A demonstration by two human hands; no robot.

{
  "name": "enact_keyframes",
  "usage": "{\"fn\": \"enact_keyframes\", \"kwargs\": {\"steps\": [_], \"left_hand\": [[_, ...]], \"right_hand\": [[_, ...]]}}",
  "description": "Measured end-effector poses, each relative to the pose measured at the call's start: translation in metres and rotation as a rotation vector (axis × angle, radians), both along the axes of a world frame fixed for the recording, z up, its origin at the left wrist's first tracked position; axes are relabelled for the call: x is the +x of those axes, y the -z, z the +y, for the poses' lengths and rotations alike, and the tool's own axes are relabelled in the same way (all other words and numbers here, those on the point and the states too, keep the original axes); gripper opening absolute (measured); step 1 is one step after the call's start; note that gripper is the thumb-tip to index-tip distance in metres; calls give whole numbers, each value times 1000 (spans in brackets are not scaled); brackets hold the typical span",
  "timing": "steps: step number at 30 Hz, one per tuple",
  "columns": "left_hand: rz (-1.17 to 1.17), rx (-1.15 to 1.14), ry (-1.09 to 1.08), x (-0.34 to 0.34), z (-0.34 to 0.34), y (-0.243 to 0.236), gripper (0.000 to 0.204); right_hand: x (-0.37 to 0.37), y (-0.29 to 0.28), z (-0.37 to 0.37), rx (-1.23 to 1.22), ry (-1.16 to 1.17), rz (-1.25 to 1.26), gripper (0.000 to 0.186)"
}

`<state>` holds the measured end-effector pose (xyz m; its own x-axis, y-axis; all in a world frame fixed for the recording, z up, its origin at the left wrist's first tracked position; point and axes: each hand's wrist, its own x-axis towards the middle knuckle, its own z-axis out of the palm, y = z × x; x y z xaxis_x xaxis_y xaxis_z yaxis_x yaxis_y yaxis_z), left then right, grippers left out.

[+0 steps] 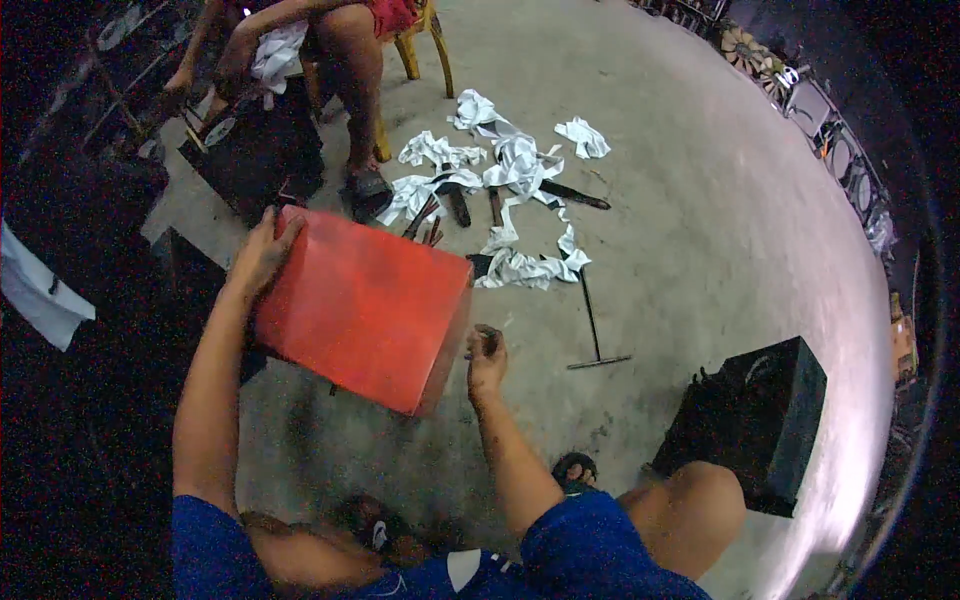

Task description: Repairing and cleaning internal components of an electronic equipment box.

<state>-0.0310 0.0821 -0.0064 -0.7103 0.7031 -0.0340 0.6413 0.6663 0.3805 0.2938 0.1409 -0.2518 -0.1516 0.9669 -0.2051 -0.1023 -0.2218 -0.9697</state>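
Note:
A red box [365,300] with flat, smudged faces is tilted in front of me. My left hand [262,255] grips it at its upper left edge, the thumb lying on the red face and the other fingers partly hidden. Just beyond the box's right side is my right hand [487,358], apart from it. Its darkened fingers curl in toward the thumb; anything between them is too small to make out. Crumpled white rags [525,165] lie on the floor past the box, with dark tools among them.
A T-shaped metal bar [595,320] lies on the concrete floor. By my right knee stands a black box [760,420]. Another person [345,80] sits at the upper left near a yellow chair [425,40], bent over a dark case. Fan parts [745,50] line the far right edge.

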Motion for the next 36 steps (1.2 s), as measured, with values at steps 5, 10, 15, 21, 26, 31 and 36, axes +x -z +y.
{"fn": "enact_keyframes", "kwargs": {"steps": [5, 10, 15, 21, 26, 31, 36], "left_hand": [[97, -39, -61, 29, -6, -22, 85], [88, -46, -33, 26, -1, -8, 85], [90, -32, -65, 9, -5, 2, 85], [114, -39, -24, -15, -1, 4, 86], [61, -101, -55, -4, 8, -9, 85], [91, -59, -40, -22, 6, 3, 84], [79, -44, -8, -29, 9, 8, 83]], "right_hand": [[-8, 4, -4, 205, 109, -191, 26], [-4, 15, 6, 266, -3, -279, 21], [-7, 9, 14, 513, -47, -339, 19], [-25, -1, 6, 377, -2, -364, 16], [-34, 12, 15, 419, 3, -343, 14], [-39, 21, 16, 407, -24, -430, 19], [-45, 29, 22, 403, -86, -533, 29]]}}
